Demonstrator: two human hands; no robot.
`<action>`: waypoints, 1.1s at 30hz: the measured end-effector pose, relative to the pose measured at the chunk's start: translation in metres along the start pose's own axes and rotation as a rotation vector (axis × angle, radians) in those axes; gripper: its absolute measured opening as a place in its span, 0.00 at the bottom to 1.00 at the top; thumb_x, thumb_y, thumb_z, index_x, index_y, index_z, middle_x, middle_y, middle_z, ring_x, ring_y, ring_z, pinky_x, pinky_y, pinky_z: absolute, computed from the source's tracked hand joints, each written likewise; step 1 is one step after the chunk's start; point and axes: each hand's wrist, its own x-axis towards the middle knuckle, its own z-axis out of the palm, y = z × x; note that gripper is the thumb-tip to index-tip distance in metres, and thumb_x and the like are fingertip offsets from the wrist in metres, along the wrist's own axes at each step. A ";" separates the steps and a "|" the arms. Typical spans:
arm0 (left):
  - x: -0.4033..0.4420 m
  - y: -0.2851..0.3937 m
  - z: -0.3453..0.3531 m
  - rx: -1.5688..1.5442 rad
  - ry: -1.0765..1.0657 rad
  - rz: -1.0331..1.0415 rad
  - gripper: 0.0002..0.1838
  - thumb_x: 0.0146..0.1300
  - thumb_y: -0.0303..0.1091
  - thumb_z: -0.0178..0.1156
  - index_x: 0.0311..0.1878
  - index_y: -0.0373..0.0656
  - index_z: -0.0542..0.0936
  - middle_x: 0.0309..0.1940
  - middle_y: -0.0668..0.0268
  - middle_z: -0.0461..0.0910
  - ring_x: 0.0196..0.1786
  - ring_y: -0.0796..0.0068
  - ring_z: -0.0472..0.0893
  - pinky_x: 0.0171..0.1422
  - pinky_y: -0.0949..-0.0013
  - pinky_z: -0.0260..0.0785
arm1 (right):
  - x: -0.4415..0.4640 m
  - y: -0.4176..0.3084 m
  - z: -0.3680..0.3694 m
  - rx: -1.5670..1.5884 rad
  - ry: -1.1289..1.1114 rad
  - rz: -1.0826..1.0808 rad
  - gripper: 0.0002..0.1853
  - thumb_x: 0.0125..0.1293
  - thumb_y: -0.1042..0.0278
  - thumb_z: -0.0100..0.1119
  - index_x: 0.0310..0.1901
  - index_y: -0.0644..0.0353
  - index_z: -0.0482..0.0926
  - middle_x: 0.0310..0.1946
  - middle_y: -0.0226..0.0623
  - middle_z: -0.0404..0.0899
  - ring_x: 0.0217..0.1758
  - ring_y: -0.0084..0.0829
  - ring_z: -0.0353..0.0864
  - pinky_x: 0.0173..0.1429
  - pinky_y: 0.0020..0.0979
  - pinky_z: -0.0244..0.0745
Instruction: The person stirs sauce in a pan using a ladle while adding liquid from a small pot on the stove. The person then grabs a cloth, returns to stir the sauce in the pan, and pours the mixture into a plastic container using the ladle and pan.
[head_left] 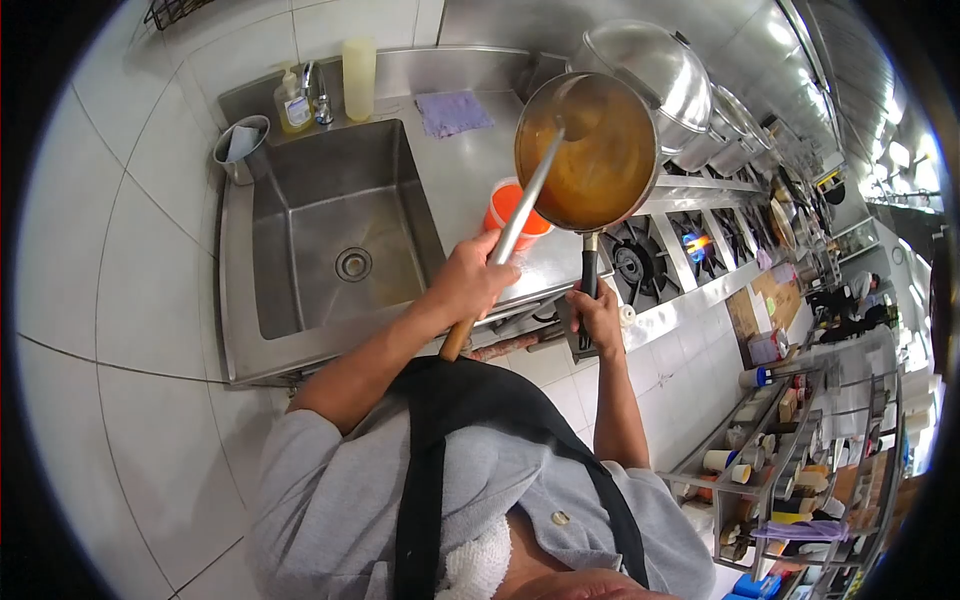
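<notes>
My left hand is closed round the shaft of a long metal ladle, whose wooden end points down toward my apron. The bowl of the ladle rests inside a round pan coated with brownish-orange sauce. My right hand grips the pan's black handle. The pan is held up and tilted, its inside facing me. Just left of the pan, partly behind the ladle, an orange-red container stands on the steel counter.
At the left is a steel sink, with a soap bottle and faucet behind it. A purple cloth lies on the counter. Stove burners, one lit, and large pots stand right. A shelf rack is lower right.
</notes>
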 end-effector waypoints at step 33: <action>0.023 -0.035 -0.057 0.745 0.232 0.282 0.30 0.58 0.27 0.59 0.64 0.33 0.65 0.56 0.41 0.71 0.58 0.45 0.73 0.60 0.58 0.67 | 0.008 -0.006 -0.015 0.022 -0.012 -0.006 0.10 0.55 0.69 0.60 0.33 0.65 0.71 0.14 0.31 0.70 0.09 0.22 0.66 0.15 0.24 0.60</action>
